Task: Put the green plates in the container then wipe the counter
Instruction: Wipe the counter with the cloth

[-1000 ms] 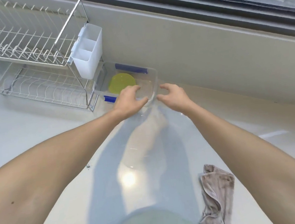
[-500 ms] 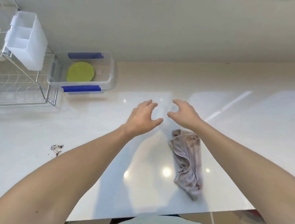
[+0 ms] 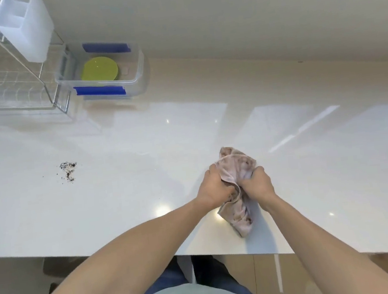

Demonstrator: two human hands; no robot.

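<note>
The dish rack is cut off at the left edge. On the glossy white counter lies a small patch of dark crumbs. Green plates sit inside the clear container by the wall. Left hand and right hand both clutch the bunched rag on the counter

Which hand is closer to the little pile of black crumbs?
The left hand. The crumbs lie on the counter off to its left and a bit farther back. The right hand is farther right, gripping the same cloth.
</note>
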